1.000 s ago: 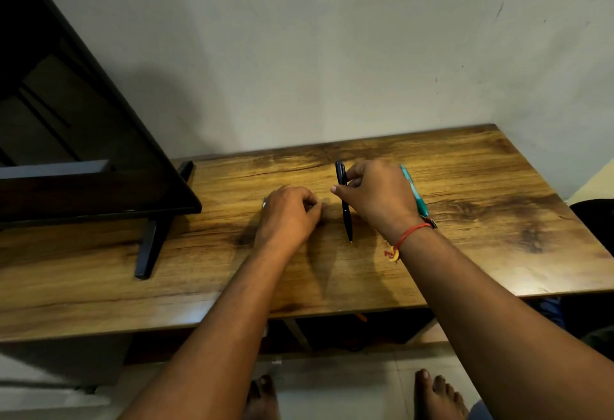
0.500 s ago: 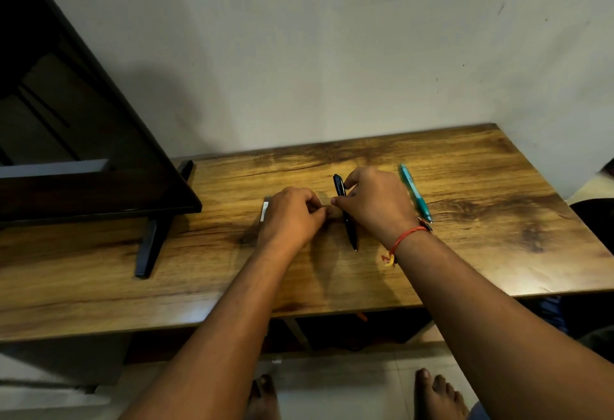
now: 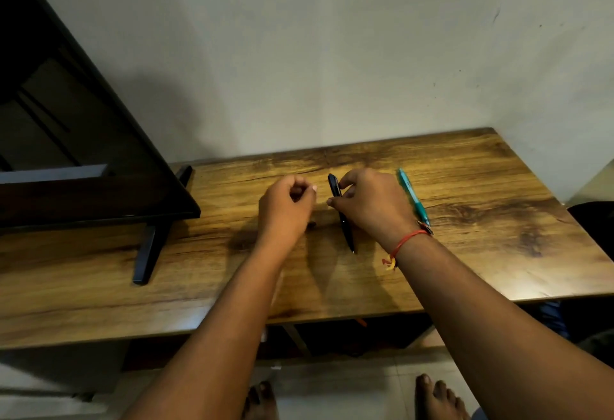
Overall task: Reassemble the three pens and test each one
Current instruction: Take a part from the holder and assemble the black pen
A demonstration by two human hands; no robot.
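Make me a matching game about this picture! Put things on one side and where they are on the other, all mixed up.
Things:
1. black pen
2. teal pen
3. red thread
4. dark screen

Places:
A. tied round the right wrist
B. pinched by the right hand
C. lying on the table, right of that hand
D. standing at the table's left end

Pairs: 1-B, 2-C, 3-A, 4-D.

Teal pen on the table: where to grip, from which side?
Mid-barrel of the teal pen, pinched across its width from above and the right. It lies flat on the table; the right hand crowds its left side and its wrist hides the near end.
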